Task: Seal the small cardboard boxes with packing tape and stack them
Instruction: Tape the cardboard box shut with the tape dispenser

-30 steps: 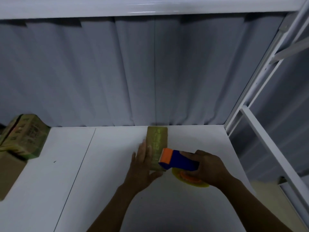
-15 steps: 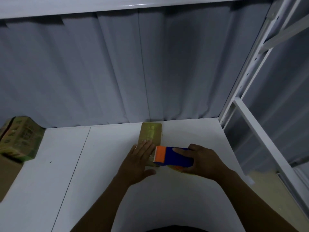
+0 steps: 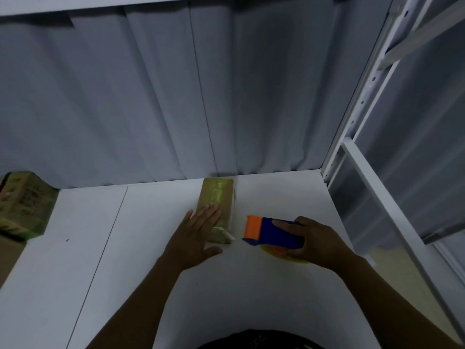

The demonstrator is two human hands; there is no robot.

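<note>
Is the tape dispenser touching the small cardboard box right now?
Apart. The head view shows a strip of bare white table between the orange end of the tape dispenser and the right side of the small cardboard box.

We can read no words or numbers. The boxes at the left carry green printing and the lone box bears faint marks, all too blurred to make out.
</note>
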